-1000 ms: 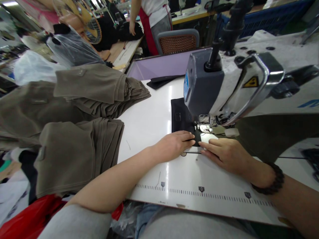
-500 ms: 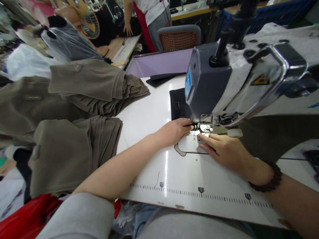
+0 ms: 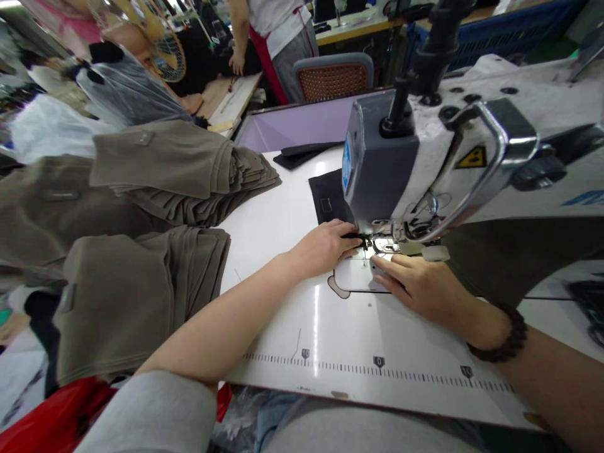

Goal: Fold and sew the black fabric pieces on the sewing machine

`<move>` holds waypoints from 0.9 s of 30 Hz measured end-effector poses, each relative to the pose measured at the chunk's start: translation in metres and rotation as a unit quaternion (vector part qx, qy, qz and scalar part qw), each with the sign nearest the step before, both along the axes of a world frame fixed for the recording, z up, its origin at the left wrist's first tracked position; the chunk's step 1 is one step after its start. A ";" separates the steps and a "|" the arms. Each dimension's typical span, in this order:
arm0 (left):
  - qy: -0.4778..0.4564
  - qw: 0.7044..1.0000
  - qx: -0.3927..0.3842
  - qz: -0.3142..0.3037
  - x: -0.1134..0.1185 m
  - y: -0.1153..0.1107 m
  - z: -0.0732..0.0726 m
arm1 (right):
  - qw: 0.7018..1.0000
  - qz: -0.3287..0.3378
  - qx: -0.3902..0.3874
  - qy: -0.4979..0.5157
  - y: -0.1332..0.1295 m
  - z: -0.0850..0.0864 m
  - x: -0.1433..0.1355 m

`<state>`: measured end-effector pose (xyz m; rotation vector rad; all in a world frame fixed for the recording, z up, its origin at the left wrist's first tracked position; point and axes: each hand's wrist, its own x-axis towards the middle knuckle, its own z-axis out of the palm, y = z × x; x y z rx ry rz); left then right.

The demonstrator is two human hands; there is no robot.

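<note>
Though partly hidden by the white-and-grey sewing machine [image 3: 382,157], placed flat on the glossy white table [image 3: 278,239]: black fabric piece with a small stitched rectangle [image 3: 330,189]. At its near edge, beside the metal presser foot [image 3: 369,243], fingers of the left hand [image 3: 323,245]; pinching or only pressing, cannot tell. Right hand [image 3: 425,283] open, fingertips on the metal plate, gripping nothing visible.

Containers: behind the table, lavender-lined trough [image 3: 292,123]; at upper right, blue plastic crate [image 3: 509,38], contents too unclear to tell. At upper left, clear plastic bag [image 3: 132,88] over a dark form; beside it, whitish plastic bag [image 3: 51,129], contents unreadable. At lower left, shiny red plastic [image 3: 61,409].

Left of the fabric, stacked brown cloth pieces [image 3: 160,154]. Near the trough, folded black cloth [image 3: 302,154]. Right of the needle area, dark olive cloth [image 3: 500,251]. Beyond, woven-back chair [image 3: 335,82] and a standing person [image 3: 287,38].
</note>
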<state>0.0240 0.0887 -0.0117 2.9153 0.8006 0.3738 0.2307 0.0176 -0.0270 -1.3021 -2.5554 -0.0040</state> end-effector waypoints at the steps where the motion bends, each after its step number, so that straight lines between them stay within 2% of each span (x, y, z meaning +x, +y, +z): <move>1: 0.011 1.000 -0.002 0.012 0.000 -0.005 0.004 | 1.000 0.003 -0.001 0.008 0.000 0.000 0.001; 4: 0.043 0.998 -0.028 0.031 0.001 -0.032 0.017 | 0.998 0.040 -0.008 0.044 -0.003 0.002 0.005; 6: 0.062 0.997 -0.030 0.020 0.003 -0.052 0.020 | 0.995 0.081 -0.008 0.056 -0.005 0.004 0.007; 10: 0.058 0.998 0.020 -0.011 0.005 -0.074 0.016 | 0.990 0.133 0.001 0.043 -0.009 0.008 0.010; 16: 0.042 0.996 0.042 -0.061 0.000 -0.074 0.006 | 0.986 0.163 0.027 0.030 -0.014 0.009 0.008; 21: 0.028 0.999 0.023 -0.031 -0.002 -0.076 0.000 | 0.985 0.165 0.044 0.026 -0.016 0.010 0.006; 27: 0.026 0.999 0.021 -0.028 -0.003 -0.070 -0.003 | 0.991 0.136 0.017 0.013 -0.013 0.010 0.004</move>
